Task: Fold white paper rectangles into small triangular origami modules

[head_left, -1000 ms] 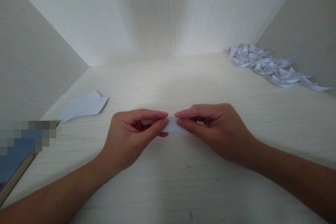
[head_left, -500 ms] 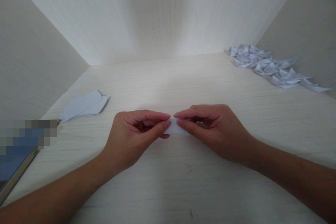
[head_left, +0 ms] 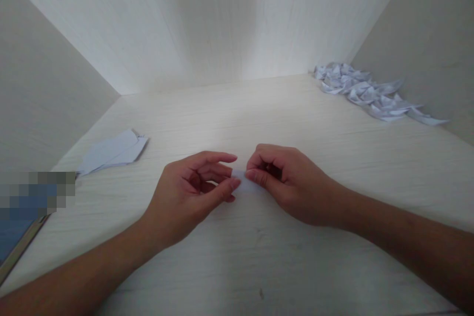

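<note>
A small piece of white folded paper [head_left: 242,185] lies between my two hands, low over the pale table. My left hand [head_left: 200,182] grips its left end between the thumb and the lower fingers, while the index finger is lifted off. At the paper's upper edge, my right hand [head_left: 277,173] pinches with thumb and curled index finger. Most of the paper's right part is hidden behind my right thumb and palm, so its full shape cannot be made out.
A small stack of white paper sheets [head_left: 114,152] lies at the left. Several folded white paper pieces [head_left: 365,91] are heaped by the right wall. A blurred, dark-edged flat object [head_left: 25,227] sits at the left edge. A pale wall [head_left: 215,24] stands behind.
My left index finger has lifted away from the paper. The right index finger has curled in toward the thumb, and the paper has tilted a little. The view has shifted slightly.
</note>
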Available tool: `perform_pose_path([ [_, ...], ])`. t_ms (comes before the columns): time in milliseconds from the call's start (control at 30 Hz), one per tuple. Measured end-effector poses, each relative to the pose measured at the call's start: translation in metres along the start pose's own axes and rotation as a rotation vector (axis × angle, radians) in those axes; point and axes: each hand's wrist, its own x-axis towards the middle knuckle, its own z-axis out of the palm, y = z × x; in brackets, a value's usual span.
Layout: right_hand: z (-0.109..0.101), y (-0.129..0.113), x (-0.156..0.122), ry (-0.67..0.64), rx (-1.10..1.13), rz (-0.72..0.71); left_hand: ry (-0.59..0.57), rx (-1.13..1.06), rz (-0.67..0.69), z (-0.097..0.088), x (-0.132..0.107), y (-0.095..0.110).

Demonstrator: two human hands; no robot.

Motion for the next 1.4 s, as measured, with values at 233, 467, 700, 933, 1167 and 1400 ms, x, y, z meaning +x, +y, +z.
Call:
perform_pose_path([
  [233, 0.0007, 0.0042, -0.0035, 0.144, 0.002, -0.087, 0.028, 0.022, -0.033, 0.0014, 0.0011, 0.0018],
  [467, 0.0026, 0.0028, -0.0011, 0.051, 0.022, -0.07, 0.015, 0.063, -0.057, 0.0011, 0.0002, 0.0039],
  [700, 0.004, -0.0016, 0.0006, 0.017, 0.069, -0.062, -0.035, 0.022, -0.07, 0.0022, 0.0, 0.0043],
  [933, 0.0037, -0.0008, -0.0002, -0.02, 0.17, 0.029, -0.027, 0.058, -0.052, 0.0042, -0.0002, 0.0069],
  [1167, 0.0051, -0.0027, -0.0009, -0.02, 0.157, -0.024, -0.014, 0.103, -0.046, 0.0064, -0.0021, 0.0091],
  [1400, 0.0059, -0.0027, -0.0028, 0.045, 0.083, -0.117, -0.05, 0.108, 0.004, 0.0058, -0.0046, 0.0061],
])
